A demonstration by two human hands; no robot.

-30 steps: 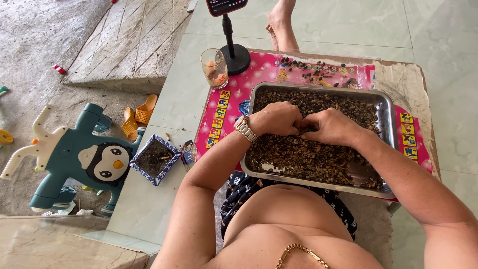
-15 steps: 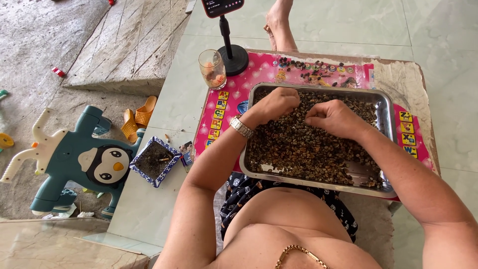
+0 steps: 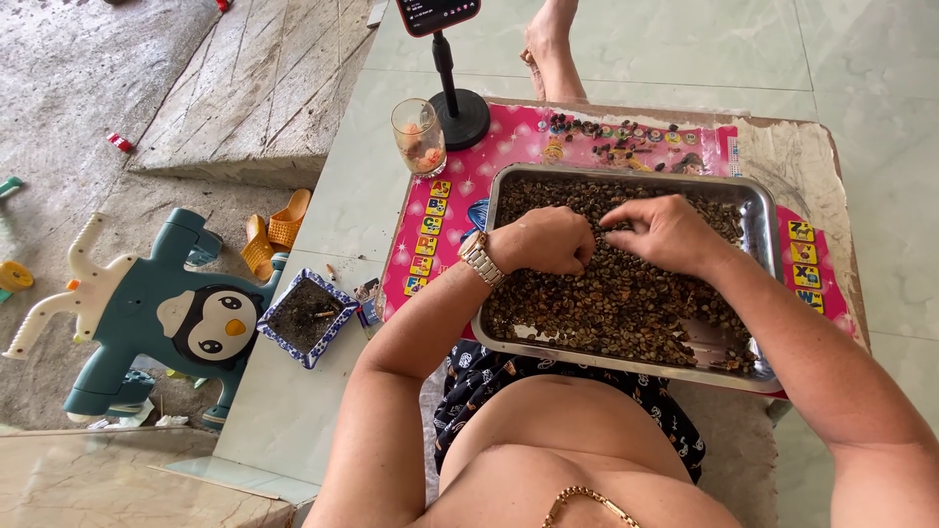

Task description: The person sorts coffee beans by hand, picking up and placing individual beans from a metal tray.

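Left hand [image 3: 550, 240] loosely fisted, right hand [image 3: 665, 233] pinching narrowly; both touch small brown seeds [image 3: 606, 303] in rectangular steel tray [image 3: 759, 230].

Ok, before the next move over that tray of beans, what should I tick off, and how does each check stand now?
1. Left hand over the beans: ok.
2. Right hand over the beans, fingers pinched: ok.
3. What the fingers hold: cannot tell.
4. Metal tray lying wholly on the pink mat: not ok, near edge overhangs the lap.
5. Glass clear of both hands: ok.
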